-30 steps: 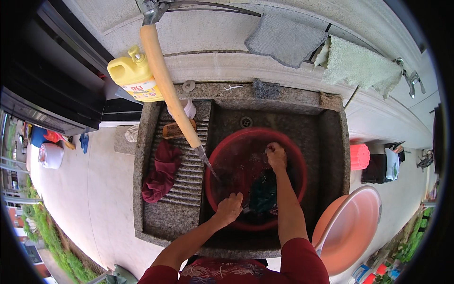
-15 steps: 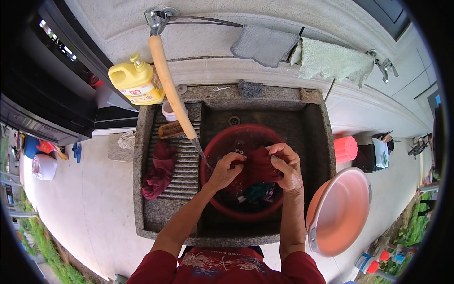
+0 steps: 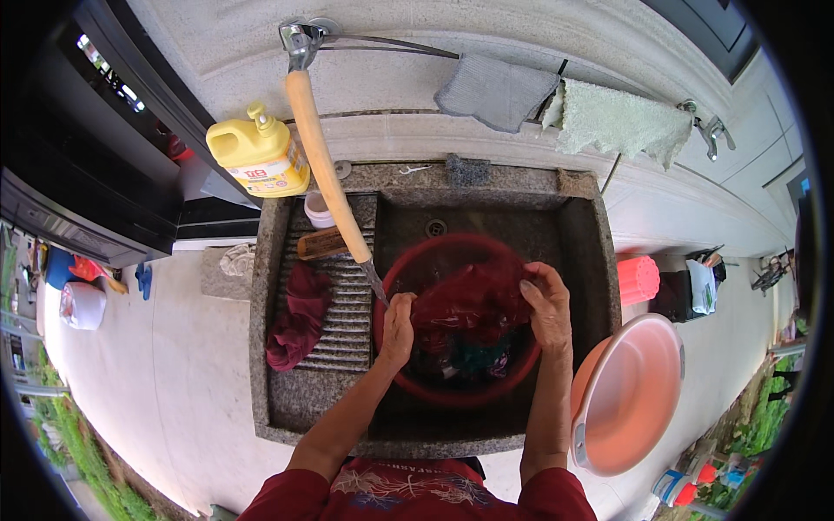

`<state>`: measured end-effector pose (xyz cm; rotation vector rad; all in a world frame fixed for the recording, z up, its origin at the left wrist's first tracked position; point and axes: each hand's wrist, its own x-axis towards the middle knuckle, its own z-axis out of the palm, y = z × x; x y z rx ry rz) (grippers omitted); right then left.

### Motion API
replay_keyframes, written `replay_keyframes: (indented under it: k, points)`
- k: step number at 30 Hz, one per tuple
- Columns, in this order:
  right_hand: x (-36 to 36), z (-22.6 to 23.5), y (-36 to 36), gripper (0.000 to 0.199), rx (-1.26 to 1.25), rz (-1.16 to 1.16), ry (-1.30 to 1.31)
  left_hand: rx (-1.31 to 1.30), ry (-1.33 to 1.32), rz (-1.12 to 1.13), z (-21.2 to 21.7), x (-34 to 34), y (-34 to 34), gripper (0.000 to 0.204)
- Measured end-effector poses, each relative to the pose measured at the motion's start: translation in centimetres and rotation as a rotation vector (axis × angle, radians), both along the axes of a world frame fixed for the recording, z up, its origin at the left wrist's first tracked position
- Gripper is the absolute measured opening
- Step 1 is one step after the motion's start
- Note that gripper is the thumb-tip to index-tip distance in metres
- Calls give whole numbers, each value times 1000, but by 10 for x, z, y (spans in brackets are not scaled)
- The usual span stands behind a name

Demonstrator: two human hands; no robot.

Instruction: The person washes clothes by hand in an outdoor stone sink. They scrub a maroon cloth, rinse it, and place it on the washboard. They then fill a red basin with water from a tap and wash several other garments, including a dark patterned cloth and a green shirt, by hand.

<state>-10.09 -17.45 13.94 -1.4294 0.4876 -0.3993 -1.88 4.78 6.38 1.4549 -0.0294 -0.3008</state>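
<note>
A red plastic basin [image 3: 408, 278] sits in the stone sink [image 3: 278, 408] and holds wet clothes. My left hand [image 3: 398, 323] and my right hand [image 3: 547, 300] both grip a dark red garment [image 3: 469, 304], lifted and stretched between them above the basin. Darker green and purple laundry [image 3: 473, 360] lies lower in the basin. A hose [image 3: 326, 174] with a tan sleeve runs down from the tap [image 3: 300, 39] to the basin's left rim.
Another dark red cloth [image 3: 295, 317] lies on the ribbed washboard [image 3: 343, 304] beside a brush [image 3: 321, 245]. A yellow detergent jug [image 3: 259, 156] stands at the back left. A pink basin [image 3: 625, 395] rests on the right. Two cloths [image 3: 499, 91] hang over the wall ledge.
My hands were deep in the basin, apart. They came together, took hold of the dark red garment and lifted it above the other laundry.
</note>
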Motion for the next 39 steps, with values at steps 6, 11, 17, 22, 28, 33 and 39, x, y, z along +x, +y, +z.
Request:
replay_keyframes:
  k: [6,11,17,22,28,33,39]
  points:
    - [45,32,45,27,-702,138,19,281,144,-257,-68,-37,21,41]
    - [130,158,95,36,-1040,59,-483,519,55,-315,-73,-39,39,44]
    - [229,213,130,21,-1262,-124,-563,462,133,-467,-63,-34,47,34]
    - [237,218,142,16,-1242,-173,-596,356,178,-340,-94,-40,68,32]
    - [234,215,157,18,-1174,-144,-663,379,33,-275,-91,-52,78,42]
    - [239,211,181,23,-1143,-118,-682,567,105,-735,-88,-30,83,63]
    - [235,213,176,29,-1073,-25,-655,547,-159,-364,-98,-42,75,39]
